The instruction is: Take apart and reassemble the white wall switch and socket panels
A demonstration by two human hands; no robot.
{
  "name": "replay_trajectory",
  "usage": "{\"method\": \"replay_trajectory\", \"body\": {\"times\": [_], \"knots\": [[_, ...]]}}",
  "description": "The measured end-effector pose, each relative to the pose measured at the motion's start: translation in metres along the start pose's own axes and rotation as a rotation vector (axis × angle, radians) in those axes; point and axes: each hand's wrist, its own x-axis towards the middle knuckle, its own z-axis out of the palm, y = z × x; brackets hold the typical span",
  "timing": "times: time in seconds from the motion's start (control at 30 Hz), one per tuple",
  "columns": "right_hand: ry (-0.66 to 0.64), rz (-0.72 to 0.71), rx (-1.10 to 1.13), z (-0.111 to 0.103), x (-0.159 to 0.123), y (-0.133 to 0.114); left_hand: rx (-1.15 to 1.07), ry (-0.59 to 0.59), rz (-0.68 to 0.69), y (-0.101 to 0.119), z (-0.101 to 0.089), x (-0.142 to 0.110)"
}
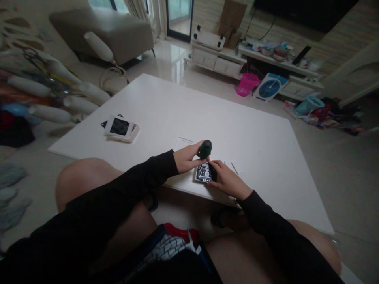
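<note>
My left hand (188,157) is closed around a screwdriver with a dark green handle (205,150), held upright. Its tip is hidden behind my fingers, over a small device with its inner parts exposed (205,172), near the table's front edge. The device has a pale rim and black and silver parts inside. With my right hand (227,178) I grip the device's right side, fingers along its top and thumb near its lower corner. A flat pale piece (184,143) lies just behind my left hand. Thin dark strips (234,168) lie beyond my right hand.
On the left of the white table (237,122) sits a stack of white boxes or panels (122,129) with a dark top. Past the table are a grey bench (103,35), a pink basket (248,83), a blue fan (270,87) and a low cabinet (227,66).
</note>
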Motion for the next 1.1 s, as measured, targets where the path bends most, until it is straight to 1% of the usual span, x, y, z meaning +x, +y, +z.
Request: {"method": "replay_trajectory", "body": {"times": [0.17, 0.27, 0.4, 0.47, 0.63, 0.73, 0.83, 0.9, 1.0, 1.03, 1.1], "knots": [[-0.001, -0.013, 0.004, -0.001, 0.001, -0.001, 0.150, 0.149, 0.019, -0.004, 0.015, 0.002], [0.004, -0.007, 0.000, -0.001, 0.001, -0.001, 0.141, 0.164, -0.023, -0.003, 0.015, 0.002], [-0.008, 0.006, -0.009, -0.001, 0.001, -0.002, 0.093, 0.188, -0.073, -0.001, 0.010, 0.001], [-0.017, 0.014, -0.015, -0.001, 0.001, -0.003, 0.055, 0.185, -0.084, 0.000, 0.008, 0.002], [-0.011, 0.010, -0.013, -0.003, 0.000, -0.005, -0.073, 0.082, -0.061, 0.000, 0.006, 0.002], [-0.016, 0.014, -0.017, -0.004, 0.000, -0.005, -0.130, 0.083, -0.056, 0.000, 0.006, 0.001], [-0.021, 0.020, -0.029, -0.003, 0.000, -0.005, -0.211, 0.133, -0.102, 0.001, 0.004, 0.000], [-0.021, 0.024, -0.034, -0.002, 0.001, -0.004, -0.264, 0.220, -0.148, 0.003, 0.000, 0.000], [-0.021, 0.032, -0.041, -0.003, 0.000, -0.005, -0.327, 0.367, -0.176, 0.006, -0.004, 0.002], [-0.012, 0.032, -0.037, -0.004, 0.000, -0.007, -0.344, 0.386, -0.174, 0.007, -0.005, 0.002], [0.034, 0.016, 0.019, -0.009, -0.001, -0.012, -0.359, 0.361, -0.157, 0.008, -0.002, 0.001]]}}
